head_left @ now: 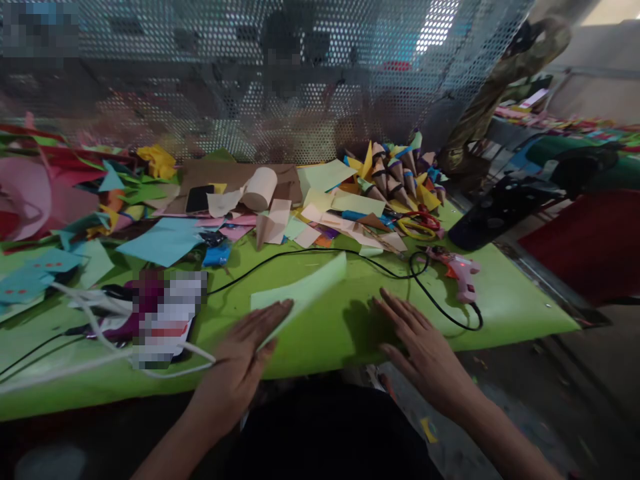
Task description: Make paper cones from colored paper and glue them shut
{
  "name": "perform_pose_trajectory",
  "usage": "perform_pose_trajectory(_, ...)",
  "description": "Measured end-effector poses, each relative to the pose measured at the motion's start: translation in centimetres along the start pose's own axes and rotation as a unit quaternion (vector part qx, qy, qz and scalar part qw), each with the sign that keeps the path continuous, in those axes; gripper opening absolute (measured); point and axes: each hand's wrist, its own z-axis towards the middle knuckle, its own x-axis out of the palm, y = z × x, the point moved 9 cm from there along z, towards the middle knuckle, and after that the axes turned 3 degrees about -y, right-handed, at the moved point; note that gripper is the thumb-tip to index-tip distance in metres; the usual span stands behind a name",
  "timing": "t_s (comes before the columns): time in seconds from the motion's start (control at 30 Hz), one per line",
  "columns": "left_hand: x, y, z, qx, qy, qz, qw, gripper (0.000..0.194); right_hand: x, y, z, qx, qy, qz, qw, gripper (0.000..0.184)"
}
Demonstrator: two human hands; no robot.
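Observation:
A pale green sheet of paper (300, 287) stands partly raised off the green table, its right side curling up. My left hand (245, 347) grips its near edge, the fingers lying over the paper and the thumb underneath; motion blurs it slightly. My right hand (417, 343) hovers over the table to the right of the sheet, fingers spread, holding nothing, its shadow falling beside it. Behind that hand lies a pink glue gun (466, 277) with a small red light lit, its black cord looping across the table behind the sheet.
Left of my left hand sits a power strip (175, 313) with white cables and a purple glue gun (120, 327). Paper scraps, a paper roll (260, 189), scissors (417, 227) and paper cones (395, 173) crowd the back against a perforated metal panel (310, 127). A person (505, 87) is at the right.

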Motion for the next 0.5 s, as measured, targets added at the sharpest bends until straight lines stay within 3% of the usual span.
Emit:
perform_pose_trajectory(0.07, -2.2, 1.6, 0.2, -0.102, -0.101, -0.046, 0.989, 0.038, 1.2, 0.8, 1.6, 0.04, 0.014, -0.016, 0.999, 0.072)
perform_pose_trajectory(0.13, -3.6, 2.4, 0.3, -0.169, -0.172, -0.079, 0.967, 0.041, 2.5, 4.3, 2.2, 0.011, 0.05, 0.015, 0.999, 0.086)
perform_pose_trajectory(0.2, -4.1, 2.4, 0.7, -0.185, -0.207, -0.11, 0.954, 0.043, 3.4, 10.2, 1.8, -0.134, 0.112, 0.1, 0.979, 0.088)
perform_pose_trajectory(0.27, -4.4, 2.0, 1.2, -0.178, -0.226, -0.134, 0.948, 0.042, 2.9, 15.0, 0.6, -0.308, 0.158, 0.179, 0.921, 0.059)
perform_pose_trajectory(0.3, -4.6, 1.8, 1.4, -0.173, -0.232, -0.141, 0.947, 0.041, 2.7, 15.6, 0.8, -0.332, 0.168, 0.197, 0.907, 0.055)
perform_pose_trajectory(0.33, -4.7, 1.7, 1.5, -0.17, -0.236, -0.147, 0.945, 0.041, 2.7, 15.1, 1.8, -0.313, 0.169, 0.203, 0.912, 0.057)
perform_pose_trajectory(0.43, -5.0, 1.5, 1.7, -0.17, -0.244, -0.158, 0.942, 0.039, 3.5, 9.9, 6.3, -0.091, 0.105, 0.144, 0.98, 0.066)
perform_pose_trajectory(0.47, -5.0, 1.5, 1.7, -0.169, -0.246, -0.161, 0.941, 0.039, 3.9, 8.7, 6.8, -0.032, 0.094, 0.113, 0.989, 0.068)
perform_pose_trajectory(0.5, -5.1, 1.5, 1.8, -0.168, -0.246, -0.163, 0.941, 0.039, 4.4, 8.8, 6.9, -0.019, 0.098, 0.1, 0.99, 0.074)
